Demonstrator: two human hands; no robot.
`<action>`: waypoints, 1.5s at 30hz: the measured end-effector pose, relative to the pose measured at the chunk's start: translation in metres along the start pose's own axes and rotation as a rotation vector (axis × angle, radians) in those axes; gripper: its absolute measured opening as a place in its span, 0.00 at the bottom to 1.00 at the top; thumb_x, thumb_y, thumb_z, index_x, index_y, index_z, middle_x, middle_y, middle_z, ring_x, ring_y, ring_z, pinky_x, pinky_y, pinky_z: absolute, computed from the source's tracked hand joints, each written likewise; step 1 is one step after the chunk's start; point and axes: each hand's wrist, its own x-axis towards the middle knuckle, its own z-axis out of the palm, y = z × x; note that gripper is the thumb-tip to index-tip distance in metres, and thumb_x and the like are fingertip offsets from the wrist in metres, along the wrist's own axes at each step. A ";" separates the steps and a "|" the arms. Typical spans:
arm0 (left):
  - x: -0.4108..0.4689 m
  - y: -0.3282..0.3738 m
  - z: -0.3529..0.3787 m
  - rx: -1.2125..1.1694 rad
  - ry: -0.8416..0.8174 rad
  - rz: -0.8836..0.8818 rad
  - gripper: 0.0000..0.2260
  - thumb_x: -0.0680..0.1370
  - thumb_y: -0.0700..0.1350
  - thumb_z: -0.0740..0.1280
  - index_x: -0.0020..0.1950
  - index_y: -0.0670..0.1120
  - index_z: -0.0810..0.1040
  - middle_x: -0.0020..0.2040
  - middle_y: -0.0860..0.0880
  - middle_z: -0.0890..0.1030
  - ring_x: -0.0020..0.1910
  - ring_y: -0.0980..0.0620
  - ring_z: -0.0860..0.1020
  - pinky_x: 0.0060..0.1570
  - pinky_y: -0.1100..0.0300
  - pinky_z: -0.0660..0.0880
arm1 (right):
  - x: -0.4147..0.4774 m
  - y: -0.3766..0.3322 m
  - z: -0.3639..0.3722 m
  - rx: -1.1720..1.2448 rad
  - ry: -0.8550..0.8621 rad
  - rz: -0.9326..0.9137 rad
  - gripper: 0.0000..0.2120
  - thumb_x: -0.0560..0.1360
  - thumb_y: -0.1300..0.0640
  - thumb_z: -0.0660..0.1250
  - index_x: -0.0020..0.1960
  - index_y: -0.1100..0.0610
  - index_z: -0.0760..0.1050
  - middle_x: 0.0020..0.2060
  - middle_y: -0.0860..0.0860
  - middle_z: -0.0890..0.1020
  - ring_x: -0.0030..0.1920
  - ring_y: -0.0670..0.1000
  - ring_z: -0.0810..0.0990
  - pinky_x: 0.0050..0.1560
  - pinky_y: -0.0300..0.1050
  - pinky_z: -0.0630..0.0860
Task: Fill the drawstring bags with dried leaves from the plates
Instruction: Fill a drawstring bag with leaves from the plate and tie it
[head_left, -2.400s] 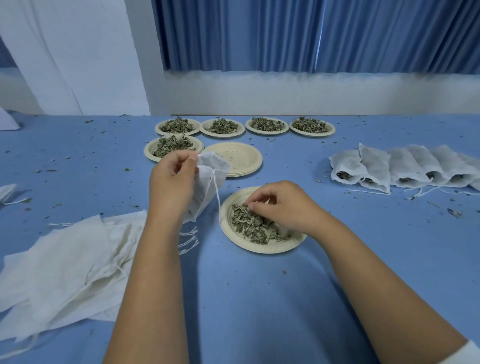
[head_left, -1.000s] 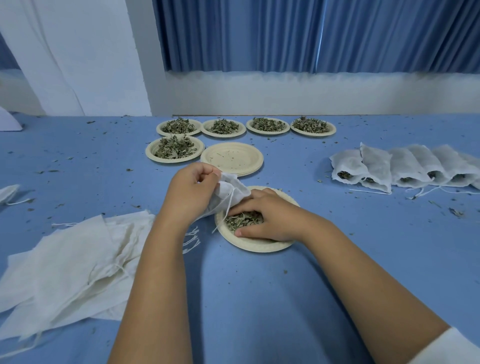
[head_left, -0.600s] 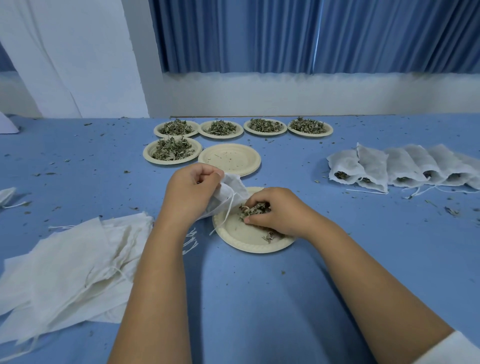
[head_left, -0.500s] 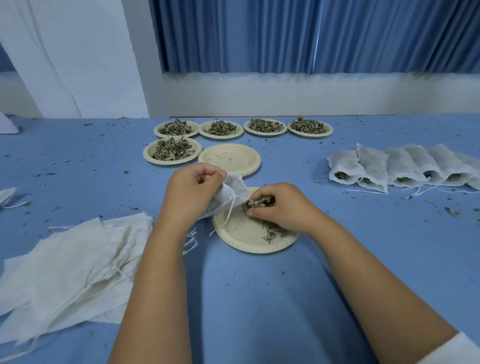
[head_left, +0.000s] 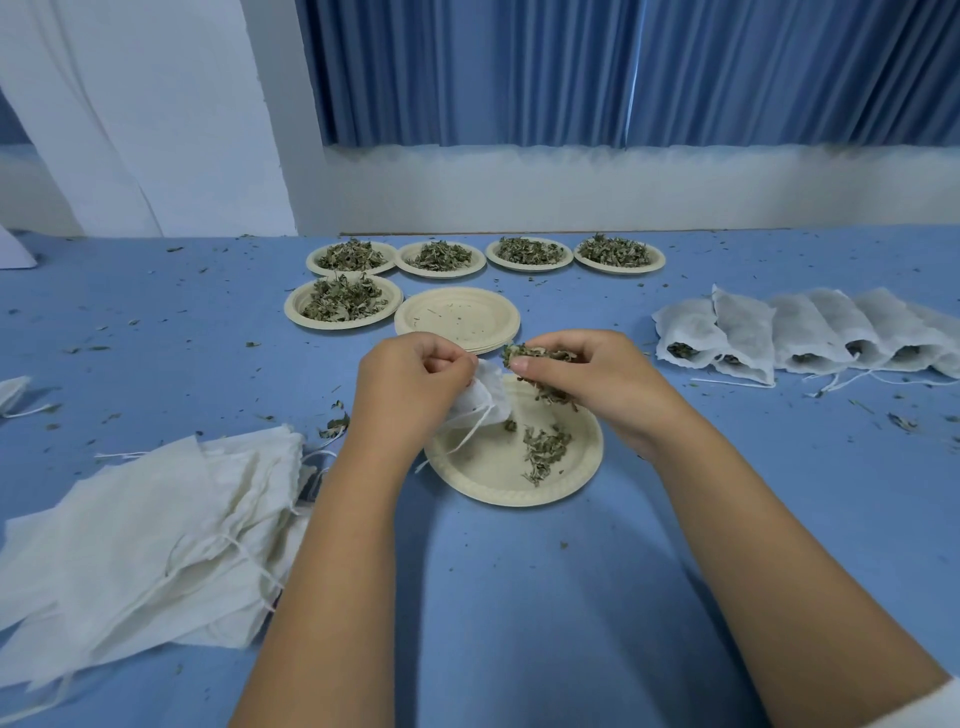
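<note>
Above the near plate (head_left: 582, 467), the left hand (head_left: 410, 384) pinches the drawstring bag (head_left: 485, 397) at its mouth, and the right hand (head_left: 587, 374) grips dried leaves (head_left: 540, 356) beside that opening; few leaves (head_left: 543, 449) lie on the plate.

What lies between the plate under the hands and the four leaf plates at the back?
In the head view, a stack of empty plates, with a fifth plate of leaves beside it on the left.
</note>
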 end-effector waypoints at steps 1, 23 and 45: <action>-0.001 0.000 0.001 -0.002 0.003 0.001 0.07 0.75 0.45 0.72 0.37 0.52 0.82 0.34 0.52 0.83 0.29 0.63 0.75 0.30 0.73 0.70 | 0.000 -0.001 0.001 0.015 -0.038 0.015 0.15 0.67 0.49 0.78 0.52 0.51 0.84 0.43 0.48 0.86 0.41 0.43 0.82 0.43 0.36 0.77; -0.005 0.003 0.011 0.061 -0.177 0.016 0.06 0.75 0.44 0.70 0.39 0.50 0.83 0.31 0.54 0.81 0.29 0.65 0.74 0.29 0.75 0.68 | -0.006 0.003 0.016 -0.205 -0.129 0.093 0.03 0.72 0.56 0.73 0.43 0.50 0.85 0.33 0.44 0.84 0.34 0.40 0.78 0.39 0.31 0.73; -0.003 0.001 0.008 0.040 -0.097 0.037 0.06 0.77 0.45 0.69 0.40 0.50 0.82 0.35 0.51 0.82 0.30 0.64 0.75 0.32 0.73 0.70 | -0.006 -0.004 0.020 0.154 -0.065 0.100 0.11 0.74 0.69 0.68 0.46 0.54 0.84 0.42 0.54 0.87 0.47 0.49 0.86 0.51 0.38 0.81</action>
